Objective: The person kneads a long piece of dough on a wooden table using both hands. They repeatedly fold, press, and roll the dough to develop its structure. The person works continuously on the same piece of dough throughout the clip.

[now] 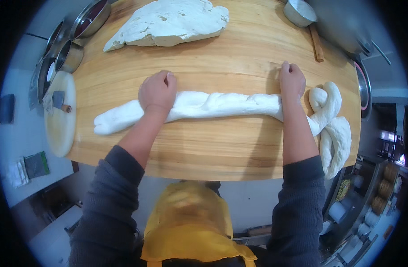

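A long thick roll of white dough (220, 106) lies crosswise on the wooden work table (207, 147). My left hand (158, 90), curled into a fist, presses on the roll near its left end. Toward the roll's right part, my right hand (292, 80) is also curled, its wrist over the dough; whether its fingers grip any dough is hidden. Past my right wrist the dough continues into a twisted loop (325, 103), with another folded piece (337, 147) at the table's right edge. A large slab of dough (177, 21) rests at the far side.
At left are a round white board (62, 133) with a dough scraper (58, 99), and metal bowls (69, 56). A metal bowl of white powder (300, 13) and a wooden stick (317, 45) lie at the far right. Shelves with containers (379, 193) stand at lower right.
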{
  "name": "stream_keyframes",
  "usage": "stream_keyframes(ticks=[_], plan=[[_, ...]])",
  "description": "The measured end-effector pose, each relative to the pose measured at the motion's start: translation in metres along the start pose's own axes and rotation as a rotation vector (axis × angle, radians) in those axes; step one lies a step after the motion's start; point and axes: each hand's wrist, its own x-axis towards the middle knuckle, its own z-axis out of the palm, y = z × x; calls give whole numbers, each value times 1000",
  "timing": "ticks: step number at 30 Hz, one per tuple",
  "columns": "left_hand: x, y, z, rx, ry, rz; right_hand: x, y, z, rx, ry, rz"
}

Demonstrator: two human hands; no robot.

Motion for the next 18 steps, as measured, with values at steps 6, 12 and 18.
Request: stream_keyframes(ticks=[6, 12, 18], plan=[[15, -17, 10, 42, 123, 447, -51, 16, -11, -309, 2, -102], [-85, -31, -57, -115, -161, 597, -191, 74, -38, -196, 170, -583], [-85, -7, -30, -141, 12, 390, -181, 28, -31, -363, 114, -249]])
